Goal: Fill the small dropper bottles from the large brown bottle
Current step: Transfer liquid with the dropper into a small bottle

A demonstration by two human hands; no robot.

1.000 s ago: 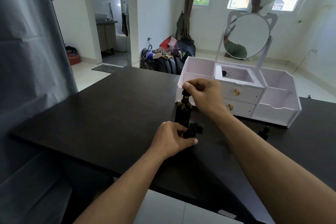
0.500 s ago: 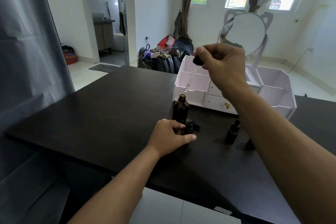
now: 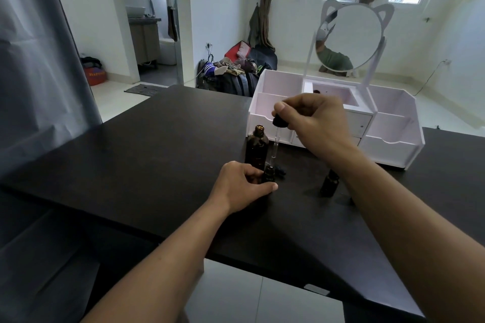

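Black table (image 3: 157, 165): large brown bottle (image 3: 256, 148) upright, uncapped, so its mouth stays free for refills. Left hand (image 3: 241, 186) grips small dropper bottle (image 3: 269, 174) w/ curled fingers, prob. to steady it. Right hand (image 3: 319, 126) pinches dropper (image 3: 278, 136) by its bulb, glass tip approx. over the small mouth for transfer.

Home bedroom: vanity mirror (image 3: 349, 37), piled bags (image 3: 236, 73).

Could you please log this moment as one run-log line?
right hand: pinches dropper | left hand: holds small bottle | large brown bottle: open
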